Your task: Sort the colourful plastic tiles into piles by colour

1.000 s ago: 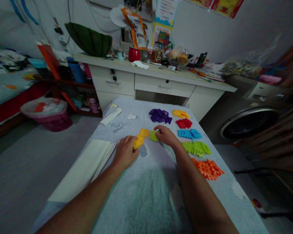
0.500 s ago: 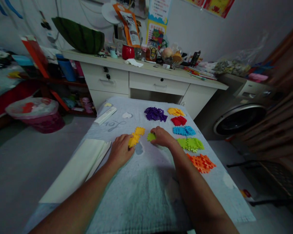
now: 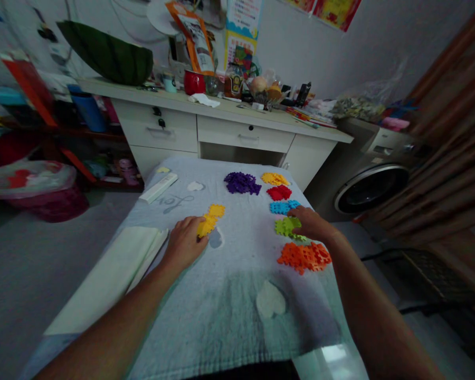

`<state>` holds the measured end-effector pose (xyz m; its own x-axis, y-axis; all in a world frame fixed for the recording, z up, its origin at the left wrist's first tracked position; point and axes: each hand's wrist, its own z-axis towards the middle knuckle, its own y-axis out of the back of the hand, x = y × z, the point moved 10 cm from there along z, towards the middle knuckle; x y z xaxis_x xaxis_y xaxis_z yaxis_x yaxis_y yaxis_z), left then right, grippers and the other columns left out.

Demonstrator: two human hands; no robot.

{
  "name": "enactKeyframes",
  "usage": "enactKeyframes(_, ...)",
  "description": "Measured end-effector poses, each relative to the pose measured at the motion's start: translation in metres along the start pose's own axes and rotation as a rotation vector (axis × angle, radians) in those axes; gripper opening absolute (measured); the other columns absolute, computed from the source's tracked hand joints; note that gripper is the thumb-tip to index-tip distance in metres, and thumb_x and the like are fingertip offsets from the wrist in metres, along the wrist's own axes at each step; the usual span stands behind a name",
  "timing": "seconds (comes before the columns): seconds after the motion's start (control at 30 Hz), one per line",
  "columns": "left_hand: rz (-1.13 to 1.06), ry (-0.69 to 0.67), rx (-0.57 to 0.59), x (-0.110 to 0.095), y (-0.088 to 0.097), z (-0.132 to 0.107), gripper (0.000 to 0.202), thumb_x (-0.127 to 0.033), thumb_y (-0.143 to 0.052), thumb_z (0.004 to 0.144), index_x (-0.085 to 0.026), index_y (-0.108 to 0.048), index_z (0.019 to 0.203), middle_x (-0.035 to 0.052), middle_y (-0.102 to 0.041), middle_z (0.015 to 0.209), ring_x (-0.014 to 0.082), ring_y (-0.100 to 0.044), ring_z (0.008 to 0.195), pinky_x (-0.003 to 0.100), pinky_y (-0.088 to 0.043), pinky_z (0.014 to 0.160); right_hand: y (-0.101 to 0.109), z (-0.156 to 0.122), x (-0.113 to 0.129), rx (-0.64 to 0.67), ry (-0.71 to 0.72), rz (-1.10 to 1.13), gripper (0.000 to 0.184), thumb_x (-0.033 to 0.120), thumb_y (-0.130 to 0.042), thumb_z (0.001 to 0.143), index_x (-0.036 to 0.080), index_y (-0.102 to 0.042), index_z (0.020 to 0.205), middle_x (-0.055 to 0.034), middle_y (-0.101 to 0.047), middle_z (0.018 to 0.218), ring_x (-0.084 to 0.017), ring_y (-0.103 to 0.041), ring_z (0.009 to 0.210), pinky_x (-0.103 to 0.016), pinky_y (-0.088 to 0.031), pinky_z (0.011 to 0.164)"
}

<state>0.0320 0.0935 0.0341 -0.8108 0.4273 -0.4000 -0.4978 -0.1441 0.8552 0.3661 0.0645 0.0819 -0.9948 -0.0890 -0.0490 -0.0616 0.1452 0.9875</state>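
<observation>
My left hand [image 3: 184,244] rests on the towel-covered table [image 3: 229,295], its fingers curled on a yellow toothed plastic piece [image 3: 206,225] joined to a second yellow piece [image 3: 216,210]. My right hand [image 3: 313,224] lies over the pile of green pieces [image 3: 285,227], fingers bent down onto them. Around it sit sorted piles: orange [image 3: 304,256] nearest, blue [image 3: 282,207], red [image 3: 279,192], a yellow pile [image 3: 274,179] and purple [image 3: 241,183] farther back.
A folded cream cloth [image 3: 111,274] lies at the table's left edge and a white remote-like bar [image 3: 158,187] at the far left. Behind stand a cluttered white desk [image 3: 221,126], a washing machine [image 3: 370,184] on the right and a lined bin [image 3: 35,190] on the left.
My right hand moved right from the middle, carrying the loose green piece to the green pile. The left hand stayed on the yellow pieces. The camera view shifted right.
</observation>
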Motion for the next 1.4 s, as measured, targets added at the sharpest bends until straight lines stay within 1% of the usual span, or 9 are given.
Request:
enactKeyframes(0.2, 0.004, 0.003, -0.011, 0.002, 0.000, 0.000, 0.039, -0.027, -0.054, 0.078, -0.020, -0.056, 0.116, 0.0100, -0.064, 0.116, 0.0286, -0.058, 0.108, 0.043, -0.044, 0.095, -0.010, -0.005, -0.014, 0.006, -0.090, -0.072, 0.055, 0.021, -0.074, 0.075, 0.022, -0.059, 0.128, -0.0147, -0.056, 0.130, -0.031, -0.054, 0.114, -0.042, -0.043, 0.093)
enactKeyframes(0.37, -0.008, 0.006, -0.012, -0.002, 0.003, 0.000, 0.039, -0.029, -0.055, 0.077, -0.020, -0.057, 0.115, 0.0097, -0.065, 0.116, 0.0285, -0.058, 0.108, 0.043, -0.044, 0.096, 0.004, -0.006, 0.002, -0.022, -0.117, -0.060, 0.056, 0.019, -0.072, 0.076, 0.023, -0.057, 0.130, -0.0150, -0.055, 0.132, -0.033, -0.052, 0.116, -0.044, -0.042, 0.094)
enactKeyframes(0.53, -0.010, 0.025, -0.007, -0.001, 0.004, 0.001, 0.040, -0.028, -0.056, 0.076, -0.020, -0.057, 0.115, 0.0100, -0.064, 0.115, 0.0289, -0.057, 0.108, 0.043, -0.044, 0.095, 0.015, 0.006, 0.068, -0.085, 0.051, 0.045, 0.050, 0.019, -0.069, 0.079, 0.018, -0.058, 0.128, -0.0152, -0.057, 0.128, -0.031, -0.051, 0.116, -0.042, -0.038, 0.099)
enactKeyframes(0.73, 0.009, 0.029, -0.023, 0.001, 0.005, -0.001, 0.042, -0.026, -0.054, 0.076, -0.019, -0.056, 0.117, 0.0105, -0.064, 0.114, 0.0293, -0.058, 0.107, 0.044, -0.044, 0.094, 0.001, 0.034, 0.166, -0.057, 0.281, 0.149, 0.041, 0.023, -0.064, 0.082, 0.018, -0.061, 0.123, -0.0128, -0.059, 0.127, -0.029, -0.052, 0.113, -0.041, -0.039, 0.097)
enactKeyframes(0.87, 0.024, 0.043, -0.031, 0.003, 0.004, -0.001, 0.042, -0.026, -0.055, 0.077, -0.018, -0.056, 0.118, 0.0109, -0.064, 0.115, 0.0295, -0.058, 0.107, 0.043, -0.044, 0.095, -0.010, 0.061, 0.198, -0.121, 0.294, 0.243, 0.048, 0.019, -0.051, 0.088, 0.019, -0.050, 0.136, -0.0110, -0.050, 0.143, -0.028, -0.046, 0.123, -0.042, -0.038, 0.101)
enactKeyframes(0.97, 0.018, 0.048, -0.031, 0.004, 0.004, -0.001, 0.042, -0.025, -0.055, 0.076, -0.018, -0.056, 0.118, 0.0109, -0.064, 0.116, 0.0295, -0.058, 0.108, 0.043, -0.044, 0.095, -0.019, 0.080, 0.205, -0.182, 0.253, 0.317, 0.054, 0.019, -0.047, 0.090, 0.021, -0.042, 0.144, -0.0090, -0.040, 0.152, -0.028, -0.039, 0.131, -0.044, -0.035, 0.105)
enactKeyframes(1.03, 0.014, 0.052, -0.031, 0.005, 0.004, -0.001, 0.043, -0.025, -0.055, 0.076, -0.018, -0.056, 0.118, 0.0105, -0.064, 0.116, 0.0292, -0.058, 0.109, 0.043, -0.044, 0.095, -0.024, 0.089, 0.204, -0.200, 0.222, 0.344, 0.052, 0.021, -0.047, 0.091, 0.022, -0.043, 0.142, -0.0095, -0.042, 0.151, -0.027, -0.040, 0.131, -0.044, -0.034, 0.105)
enactKeyframes(1.27, 0.035, 0.074, -0.023, 0.007, 0.001, -0.002, 0.042, -0.026, -0.057, 0.076, -0.021, -0.055, 0.118, 0.0092, -0.063, 0.117, 0.0292, -0.057, 0.111, 0.043, -0.044, 0.094, -0.020, 0.095, 0.196, -0.245, 0.216, 0.415, 0.026, 0.033, -0.049, 0.096, 0.019, -0.063, 0.113, -0.0093, -0.066, 0.118, -0.021, -0.056, 0.111, -0.031, -0.037, 0.094)
enactKeyframes(1.4, 0.028, 0.072, -0.015, 0.006, 0.001, -0.002, 0.041, -0.027, -0.058, 0.077, -0.022, -0.056, 0.118, 0.0085, -0.064, 0.117, 0.0290, -0.057, 0.110, 0.042, -0.044, 0.094, -0.011, 0.090, 0.178, -0.302, 0.121, 0.503, 0.037, 0.035, -0.031, 0.103, 0.018, -0.064, 0.097, -0.0082, -0.070, 0.094, -0.018, -0.062, 0.086, -0.026, -0.039, 0.076)
